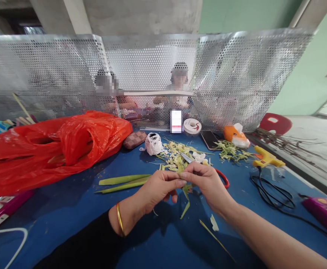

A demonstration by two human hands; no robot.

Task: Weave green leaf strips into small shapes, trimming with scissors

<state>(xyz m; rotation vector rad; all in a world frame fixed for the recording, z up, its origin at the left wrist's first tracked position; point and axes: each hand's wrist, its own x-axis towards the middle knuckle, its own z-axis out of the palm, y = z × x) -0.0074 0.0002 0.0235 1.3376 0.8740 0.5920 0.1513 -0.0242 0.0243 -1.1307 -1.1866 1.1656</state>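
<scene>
Both my hands meet over the blue table [68, 213] and pinch the same small folded green leaf strip [186, 194], whose end hangs down below them. My left hand [159, 188] has a gold bangle on its wrist and a black sleeve; its fingers are closed on the strip. My right hand [205, 183] is closed on it from the right. Just behind the hands lie red-handled scissors [222, 177], partly hidden, and a pile of leaf scraps [177, 155]. Long green leaf blades [124, 181] lie to the left of my left hand.
A big red plastic bag [51, 149] fills the left. A ball of white thread [153, 144], tape roll [192, 126], phone [209, 139], yellow glue gun [266, 158] with black cord [272, 194] and a purple tool [323, 211] lie around. Behind a perforated metal screen [236, 74] sit two people.
</scene>
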